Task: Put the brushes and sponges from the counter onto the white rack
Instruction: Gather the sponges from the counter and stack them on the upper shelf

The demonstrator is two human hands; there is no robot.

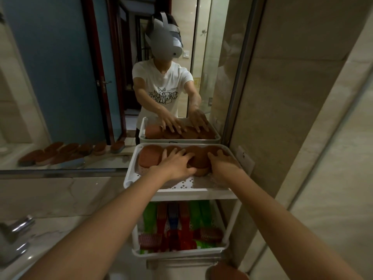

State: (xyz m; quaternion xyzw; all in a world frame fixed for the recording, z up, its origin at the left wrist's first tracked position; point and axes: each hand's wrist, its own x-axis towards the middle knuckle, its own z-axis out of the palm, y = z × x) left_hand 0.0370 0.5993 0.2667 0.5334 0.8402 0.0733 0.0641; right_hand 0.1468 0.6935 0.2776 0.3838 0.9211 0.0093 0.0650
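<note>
The white rack stands against the mirror, right of the counter. Its top tray holds several round brown sponges packed in a row. My left hand lies on the middle sponges with its fingers spread, the thumb along the near edge of one. My right hand rests flat on the sponges at the tray's right end. The mirror shows both hands with straight, spread fingers. The lower tray holds several red, green and blue brushes.
A marble counter runs along the left, with a chrome tap at its near edge. In the mirror, several brown brushes lie in a row at the left. Another brown round object sits below the rack. A tiled wall closes the right side.
</note>
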